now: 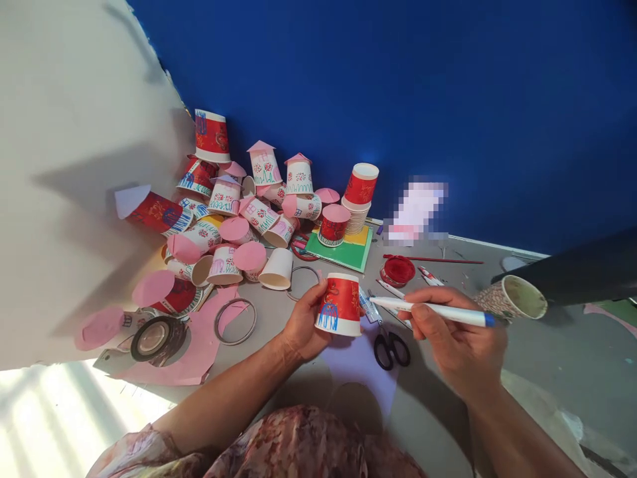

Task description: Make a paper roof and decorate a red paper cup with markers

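My left hand [304,325] holds a red paper cup [343,302] upside down, its wide white rim at the bottom. Blue lines form an arched shape low on the cup's left side. Between the thumb and fingers of my right hand [460,338] is a white marker [438,312] with a blue end at the right. The marker's tip points left toward the cup and is a little apart from it. Black-handled scissors [391,350] lie on the table just below and between my hands, partly over a lilac paper sheet [361,372].
Decorated cups with pink paper tops [251,255] are heaped at the left. Behind my hands, a cup stack [359,199] stands by a green booklet [348,253]. Tape rolls [152,338] and pink paper [199,352] lie left; a patterned cup [522,299] is at the right.
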`<state>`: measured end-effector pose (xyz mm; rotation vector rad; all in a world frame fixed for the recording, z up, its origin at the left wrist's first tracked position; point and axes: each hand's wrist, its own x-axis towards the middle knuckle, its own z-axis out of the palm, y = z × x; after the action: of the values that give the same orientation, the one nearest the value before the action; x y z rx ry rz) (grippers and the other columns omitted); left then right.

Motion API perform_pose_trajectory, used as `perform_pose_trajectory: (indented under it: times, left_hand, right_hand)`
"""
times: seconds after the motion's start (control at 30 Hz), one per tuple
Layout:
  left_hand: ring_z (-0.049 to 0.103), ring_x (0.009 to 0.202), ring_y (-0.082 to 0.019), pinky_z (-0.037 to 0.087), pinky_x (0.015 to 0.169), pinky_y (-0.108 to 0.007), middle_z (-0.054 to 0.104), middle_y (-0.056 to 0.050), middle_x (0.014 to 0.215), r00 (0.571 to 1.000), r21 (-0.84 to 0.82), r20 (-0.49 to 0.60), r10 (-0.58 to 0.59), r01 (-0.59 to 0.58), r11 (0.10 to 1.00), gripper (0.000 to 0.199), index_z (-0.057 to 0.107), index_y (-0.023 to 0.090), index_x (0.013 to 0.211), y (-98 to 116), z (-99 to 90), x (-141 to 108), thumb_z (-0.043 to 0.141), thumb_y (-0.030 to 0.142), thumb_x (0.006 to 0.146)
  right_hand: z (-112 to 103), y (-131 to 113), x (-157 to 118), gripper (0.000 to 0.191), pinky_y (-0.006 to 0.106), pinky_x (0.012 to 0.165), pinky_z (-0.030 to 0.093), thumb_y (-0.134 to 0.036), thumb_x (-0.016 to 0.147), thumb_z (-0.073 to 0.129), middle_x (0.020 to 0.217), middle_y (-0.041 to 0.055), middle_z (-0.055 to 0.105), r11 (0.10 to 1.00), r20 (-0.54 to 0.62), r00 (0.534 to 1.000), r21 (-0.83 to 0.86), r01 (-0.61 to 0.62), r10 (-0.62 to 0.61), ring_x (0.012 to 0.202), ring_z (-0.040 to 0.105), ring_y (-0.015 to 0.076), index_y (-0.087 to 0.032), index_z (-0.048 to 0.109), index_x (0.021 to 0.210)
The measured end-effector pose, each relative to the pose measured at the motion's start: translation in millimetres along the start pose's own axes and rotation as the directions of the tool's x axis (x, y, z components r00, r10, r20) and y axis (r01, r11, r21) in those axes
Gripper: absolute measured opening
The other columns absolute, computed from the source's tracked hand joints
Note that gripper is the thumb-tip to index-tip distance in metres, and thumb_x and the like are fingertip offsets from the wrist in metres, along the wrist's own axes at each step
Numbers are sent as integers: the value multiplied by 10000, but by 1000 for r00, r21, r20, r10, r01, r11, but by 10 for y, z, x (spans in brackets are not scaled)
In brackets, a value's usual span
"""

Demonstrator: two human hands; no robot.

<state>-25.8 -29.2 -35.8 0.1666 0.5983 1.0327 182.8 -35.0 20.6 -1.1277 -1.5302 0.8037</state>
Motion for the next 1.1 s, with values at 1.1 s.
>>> perform_pose_trajectory:
  times: [1.1]
  left_hand:
    - [717,837,-197,538,826,-279,784,-100,939,988,112,76,135,-143,983,396,762,98,1038,-118,84,-22,822,389,776]
  right_hand:
    - [7,-25,31,49,204,487,456,-223,947,659,783,-36,743,881,139,922,-272,387,-362,433,520,60,-220,692,984]
